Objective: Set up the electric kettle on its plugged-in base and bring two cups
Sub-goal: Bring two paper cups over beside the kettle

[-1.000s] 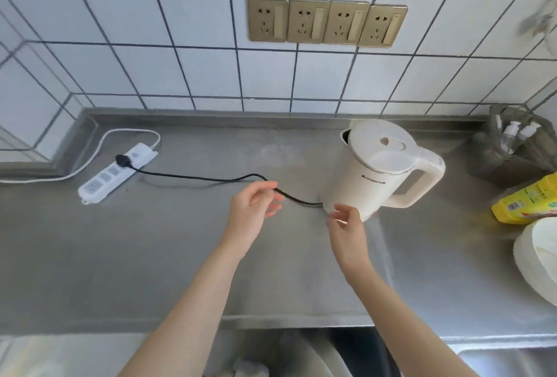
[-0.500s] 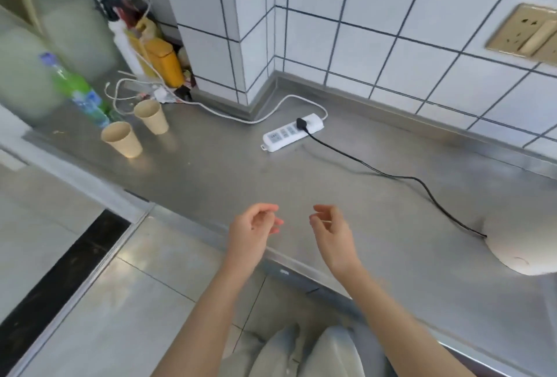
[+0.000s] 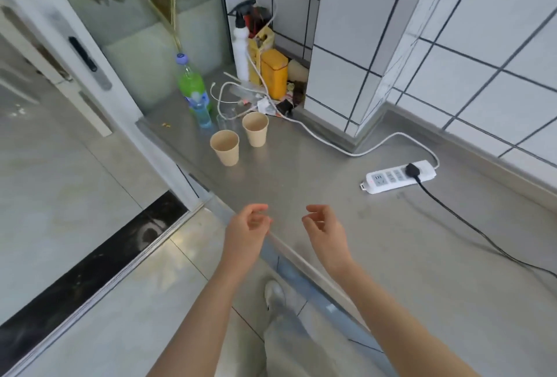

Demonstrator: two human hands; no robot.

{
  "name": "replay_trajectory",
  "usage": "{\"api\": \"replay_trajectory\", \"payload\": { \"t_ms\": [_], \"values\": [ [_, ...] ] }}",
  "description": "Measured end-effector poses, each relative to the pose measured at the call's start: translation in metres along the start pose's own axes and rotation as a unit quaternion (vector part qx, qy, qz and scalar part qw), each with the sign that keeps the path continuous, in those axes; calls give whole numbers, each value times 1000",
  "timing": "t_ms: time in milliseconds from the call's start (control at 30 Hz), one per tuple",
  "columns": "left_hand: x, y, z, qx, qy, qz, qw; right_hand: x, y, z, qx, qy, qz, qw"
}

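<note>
fingers loosely curled, holding nothing, on left hand (image 3: 245, 230) and right hand (image 3: 325, 230), well short of two paper cups (image 3: 239, 138) on the counter (image 3: 422, 256).

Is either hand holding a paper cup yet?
No: both paper cups stand untouched on the counter, while the left hand and right hand hover empty.

Bare forearms, no sleeves; light grey trousers (image 3: 289, 343), pale shoe (image 3: 275, 293).

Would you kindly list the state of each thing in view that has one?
Near paper cup: upright, empty
Far paper cup: upright, empty
Power strip: black plug inserted
Green bottle: upright, capped
Left hand: holding nothing
Right hand: holding nothing
</note>
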State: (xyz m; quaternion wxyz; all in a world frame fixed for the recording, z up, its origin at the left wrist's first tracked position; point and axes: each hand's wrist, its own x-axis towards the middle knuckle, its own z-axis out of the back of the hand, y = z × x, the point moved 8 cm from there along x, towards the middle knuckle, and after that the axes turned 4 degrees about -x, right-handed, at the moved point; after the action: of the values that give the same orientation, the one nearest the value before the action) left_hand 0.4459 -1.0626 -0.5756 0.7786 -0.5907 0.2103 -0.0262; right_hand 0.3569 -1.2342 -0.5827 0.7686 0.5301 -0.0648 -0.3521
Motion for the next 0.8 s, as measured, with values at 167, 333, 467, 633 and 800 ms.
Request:
{"api": "replay_trajectory", "payload": {
  "t_ms": [167,333,467,633,800],
  "values": [
    [67,0,33,8,-43,48,998,66,32,-41,-17,19,0,1000],
    [129,-2,62,5,-93,83,992,128,64,-75,-33,63,-8,997],
    [176,1,76,16,-106,95,990,179,83,-99,-77,75,-19,994],
    [216,-6,82,71,-96,45,992,227,93,-118,-100,54,-36,993],
    [247,-8,72,101,-30,-7,994,257,100,-135,-157,29,-15,987]
  ]
}}
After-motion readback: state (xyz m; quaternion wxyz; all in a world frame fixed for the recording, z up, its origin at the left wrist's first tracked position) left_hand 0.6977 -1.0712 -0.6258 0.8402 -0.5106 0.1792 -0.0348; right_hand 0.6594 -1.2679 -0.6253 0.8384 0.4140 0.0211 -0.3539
